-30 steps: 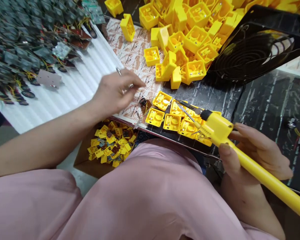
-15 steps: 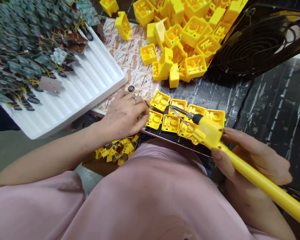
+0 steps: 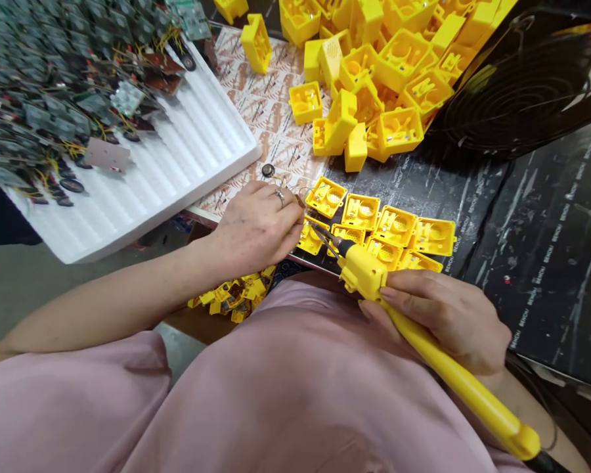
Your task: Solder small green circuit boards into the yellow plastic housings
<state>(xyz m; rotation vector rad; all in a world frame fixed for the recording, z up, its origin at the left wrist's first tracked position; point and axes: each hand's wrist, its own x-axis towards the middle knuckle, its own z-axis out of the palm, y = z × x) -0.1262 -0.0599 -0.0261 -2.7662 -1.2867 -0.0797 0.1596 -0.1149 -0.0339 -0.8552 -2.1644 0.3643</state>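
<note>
Below the tabletop's (image 3: 546, 223) edge, beneath my left forearm, a carton (image 3: 197, 322) holds yellow parts (image 3: 241, 292). From my remote station, I have the right hand (image 3: 446, 315) wrapped around a yellow-handled tool (image 3: 421, 338), grip set well back, apparently to keep fingers off the slim metal tip. That tip slants left over a small open case (image 3: 309, 240), close to my left fingertips. My left hand (image 3: 263, 223) bends low beside it, fingers drawn together, perhaps to steady something small; I cannot tell what they hold. Ahead of the right hand, more open cases (image 3: 360, 211) sit hollow side up in two rough rows, likely for easy reach. Just beyond the left hand lies a round black part (image 3: 268, 171) with thin wires. Farther left, a white ridged tray (image 3: 177, 177) bears heaped circuit boards (image 3: 79, 79); beyond both hands rise piled yellow housings (image 3: 404, 56), beside a dark fan (image 3: 517, 92) at far right.
</note>
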